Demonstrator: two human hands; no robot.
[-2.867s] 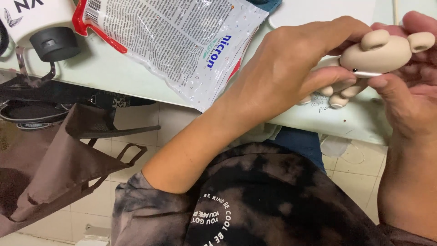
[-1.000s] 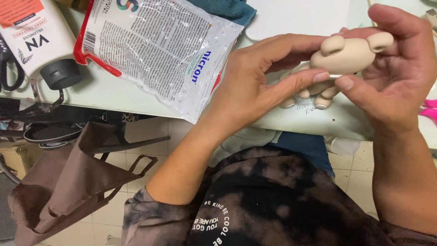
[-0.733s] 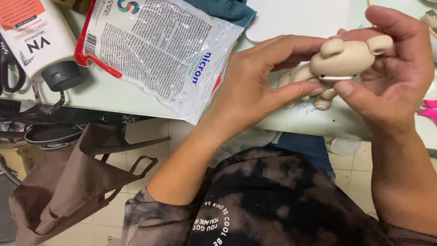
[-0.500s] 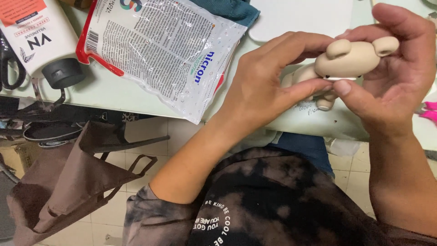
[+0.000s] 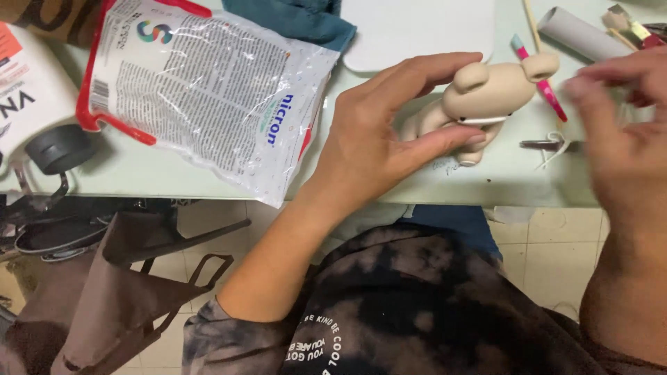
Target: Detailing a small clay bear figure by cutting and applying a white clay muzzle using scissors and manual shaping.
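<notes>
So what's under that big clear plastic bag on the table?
The plastic bag lies flat on the pale green table, its corner overhanging the edge. A teal cloth lies at its top edge. Anything beneath is hidden by the print.

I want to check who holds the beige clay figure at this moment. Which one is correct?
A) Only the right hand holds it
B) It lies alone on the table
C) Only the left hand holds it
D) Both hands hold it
C: the left hand grips the clay figure between thumb and fingers, while the blurred right hand is off to the side, not touching it.
</notes>
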